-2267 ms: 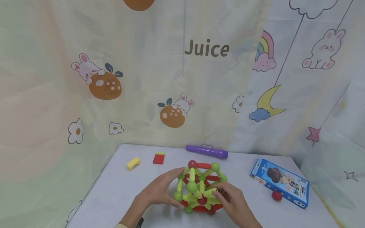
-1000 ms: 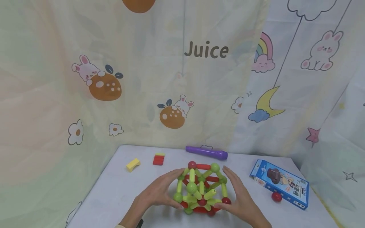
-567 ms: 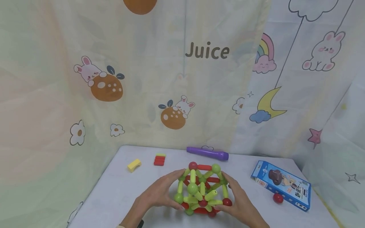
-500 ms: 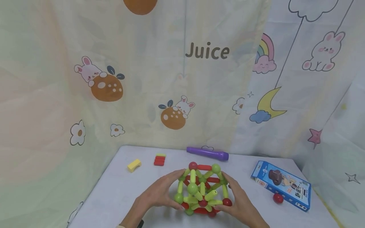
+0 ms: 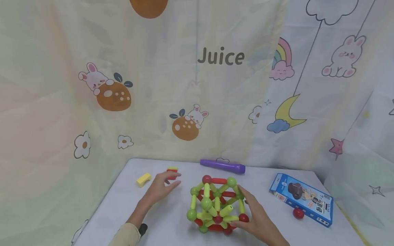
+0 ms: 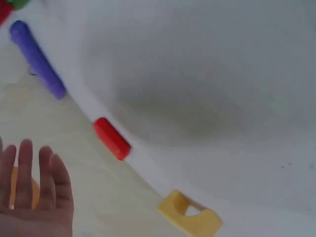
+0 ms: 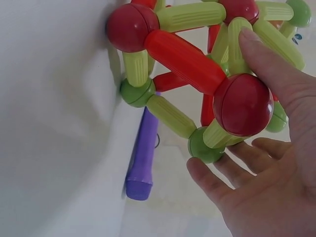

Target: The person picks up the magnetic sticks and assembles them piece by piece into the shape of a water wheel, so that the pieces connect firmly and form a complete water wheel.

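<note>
A frame of red and yellow-green magnetic rods and balls (image 5: 217,194) stands on the white table. My right hand (image 5: 261,218) grips its right side; in the right wrist view the thumb lies on a yellow-green rod and the fingers curl behind near a green ball (image 7: 206,144). One loose yellow-green rod (image 5: 227,209) sticks up from a red ball at the front. My left hand (image 5: 160,187), apart from the frame, hovers with fingers extended by a short row of loose rods (image 5: 172,168), partly hiding them. A red rod (image 6: 112,138) shows in the left wrist view.
A yellow arch block (image 5: 143,179) lies left of the left hand. Towards the back is a purple toy microphone (image 5: 223,166). At right lie a blue box (image 5: 303,199) and a loose red ball (image 5: 298,214). A printed curtain (image 5: 147,78) hangs behind the table.
My left hand has let go of the frame's left side and moved left and back to the loose rods. My right hand, earlier at the front rod, now holds the right side.
</note>
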A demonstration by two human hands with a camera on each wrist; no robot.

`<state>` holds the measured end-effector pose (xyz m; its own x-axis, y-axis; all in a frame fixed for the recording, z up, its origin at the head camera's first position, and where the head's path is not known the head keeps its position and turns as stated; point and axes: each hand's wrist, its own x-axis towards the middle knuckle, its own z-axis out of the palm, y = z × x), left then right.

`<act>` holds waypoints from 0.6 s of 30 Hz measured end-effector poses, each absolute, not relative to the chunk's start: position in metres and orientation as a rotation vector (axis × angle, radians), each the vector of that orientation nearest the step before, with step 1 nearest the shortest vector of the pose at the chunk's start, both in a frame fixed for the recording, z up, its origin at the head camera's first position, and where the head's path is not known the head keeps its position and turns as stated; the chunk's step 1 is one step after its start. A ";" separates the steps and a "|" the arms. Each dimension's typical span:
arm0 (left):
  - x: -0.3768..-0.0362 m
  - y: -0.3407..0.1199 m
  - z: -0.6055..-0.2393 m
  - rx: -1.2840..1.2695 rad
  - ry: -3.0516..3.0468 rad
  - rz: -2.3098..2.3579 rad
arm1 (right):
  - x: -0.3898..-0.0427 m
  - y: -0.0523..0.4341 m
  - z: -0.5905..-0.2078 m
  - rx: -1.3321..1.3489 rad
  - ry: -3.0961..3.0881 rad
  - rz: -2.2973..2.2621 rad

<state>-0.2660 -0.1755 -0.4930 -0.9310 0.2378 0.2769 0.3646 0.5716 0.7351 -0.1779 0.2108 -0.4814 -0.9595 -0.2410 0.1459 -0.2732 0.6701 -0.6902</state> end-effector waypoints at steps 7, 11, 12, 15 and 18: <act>-0.300 -0.192 -0.513 -0.077 -2.854 -0.898 | -0.177 0.211 -0.482 0.412 -2.844 1.203; -0.312 -0.192 -0.521 -0.092 -2.945 -0.684 | -0.176 0.210 -0.483 0.382 -2.855 1.238; -0.315 -0.191 -0.523 -0.109 -2.955 -0.633 | -0.177 0.210 -0.484 0.379 -2.859 1.243; -0.321 -0.189 -0.524 -0.174 -2.954 -0.489 | -0.178 0.210 -0.484 0.377 -2.856 1.248; -0.325 -0.186 -0.524 -0.217 -2.939 -0.401 | -0.179 0.210 -0.483 0.386 -2.852 1.257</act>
